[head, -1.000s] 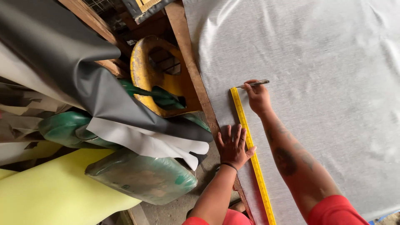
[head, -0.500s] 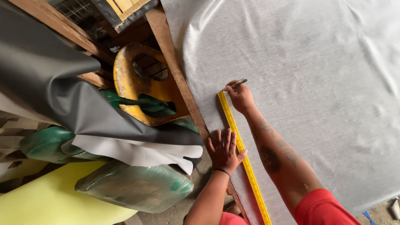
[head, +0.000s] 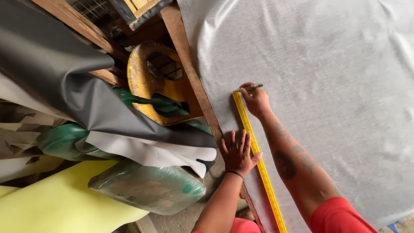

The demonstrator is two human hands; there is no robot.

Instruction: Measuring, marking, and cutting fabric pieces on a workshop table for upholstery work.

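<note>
Pressing hand: left hand [head: 236, 153], fingers spread, flat beside the yellow ruler [head: 257, 157].
Marking hand: right hand [head: 256, 100] pinching pen [head: 251, 87] at ruler's far end.

- The right hand [head: 257, 101] with the pen [head: 251, 87] sits nearer the far tip of the yellow ruler [head: 257, 159] than a second ago.
- The left hand [head: 238, 152] keeps pressing the ruler, fingers slightly closer together.
- The view shifts a little between pictures.

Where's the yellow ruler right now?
In the head view, the yellow ruler lies on the grey fabric sheet near its left edge, held down by the left hand, its far end by the right hand.
</note>
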